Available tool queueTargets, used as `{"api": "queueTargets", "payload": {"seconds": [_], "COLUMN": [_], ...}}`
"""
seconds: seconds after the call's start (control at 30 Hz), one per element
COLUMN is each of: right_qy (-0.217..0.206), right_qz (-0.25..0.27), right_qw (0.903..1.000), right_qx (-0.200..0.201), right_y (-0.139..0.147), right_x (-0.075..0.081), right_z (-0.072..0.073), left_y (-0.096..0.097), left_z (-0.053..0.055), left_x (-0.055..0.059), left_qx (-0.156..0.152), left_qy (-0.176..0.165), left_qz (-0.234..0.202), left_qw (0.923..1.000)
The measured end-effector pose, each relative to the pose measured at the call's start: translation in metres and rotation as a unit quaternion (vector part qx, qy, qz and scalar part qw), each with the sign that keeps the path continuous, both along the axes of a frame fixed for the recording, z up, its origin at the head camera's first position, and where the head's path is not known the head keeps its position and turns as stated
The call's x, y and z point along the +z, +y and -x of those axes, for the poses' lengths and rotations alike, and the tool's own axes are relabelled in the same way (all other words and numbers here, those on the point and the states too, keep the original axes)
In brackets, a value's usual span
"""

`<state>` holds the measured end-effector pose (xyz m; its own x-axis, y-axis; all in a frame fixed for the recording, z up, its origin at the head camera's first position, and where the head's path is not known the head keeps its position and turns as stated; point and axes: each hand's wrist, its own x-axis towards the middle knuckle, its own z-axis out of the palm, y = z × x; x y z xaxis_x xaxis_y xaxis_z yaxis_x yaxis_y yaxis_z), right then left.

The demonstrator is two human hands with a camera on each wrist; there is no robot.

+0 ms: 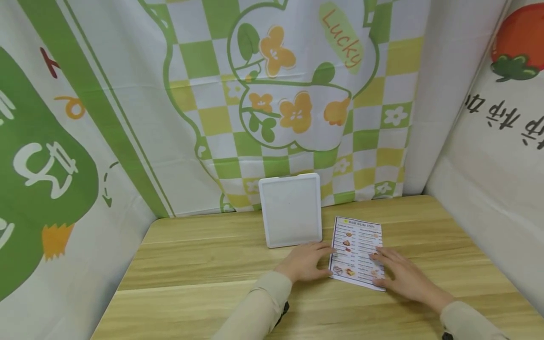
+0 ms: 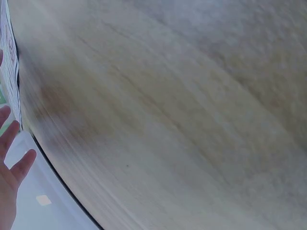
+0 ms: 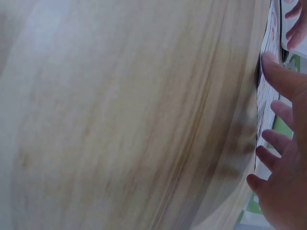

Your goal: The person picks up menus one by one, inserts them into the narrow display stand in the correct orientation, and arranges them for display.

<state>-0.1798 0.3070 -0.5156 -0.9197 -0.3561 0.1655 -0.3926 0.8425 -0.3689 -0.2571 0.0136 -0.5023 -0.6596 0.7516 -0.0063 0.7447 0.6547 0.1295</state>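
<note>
Where the printed menu lies on the tabletop, both hands, fingers loosely spread, touch its sides, gripping nothing.

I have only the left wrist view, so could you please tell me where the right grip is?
Observer: The head view shows the right grip at the right side of the printed sheet, fingers over its edge.
Operator: Thank you; what is printed on it?
Observer: Two columns of small text, with little food pictures among them.
Operator: And could you describe the background?
Observer: A checked cloth bearing the word "Lucky" hangs behind the table.
</note>
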Motion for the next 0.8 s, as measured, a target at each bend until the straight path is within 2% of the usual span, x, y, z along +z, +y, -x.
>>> {"api": "queueTargets", "payload": {"seconds": [0.13,0.37,0.6,0.8], "right_qy": [-0.006,-0.006,-0.027,-0.029], "right_qz": [-0.001,0.018,0.024,0.012], "right_qw": [0.9999,0.9993,0.999,0.9994], "right_qx": [0.012,0.031,0.028,0.015], "right_y": [0.003,0.006,0.006,0.006], "right_x": [-0.001,-0.003,-0.003,-0.003], "right_z": [0.0,0.002,0.004,0.002], "left_y": [0.005,0.007,0.015,0.023], "left_z": [0.0,-0.002,-0.005,-0.005], "left_x": [-0.002,-0.006,-0.005,-0.006], "left_qx": [-0.016,-0.02,0.013,0.035], "left_qy": [0.018,0.02,-0.001,0.007], "left_qz": [0.012,0.026,0.04,0.055], "left_qw": [0.9996,0.9993,0.9991,0.9978]}}
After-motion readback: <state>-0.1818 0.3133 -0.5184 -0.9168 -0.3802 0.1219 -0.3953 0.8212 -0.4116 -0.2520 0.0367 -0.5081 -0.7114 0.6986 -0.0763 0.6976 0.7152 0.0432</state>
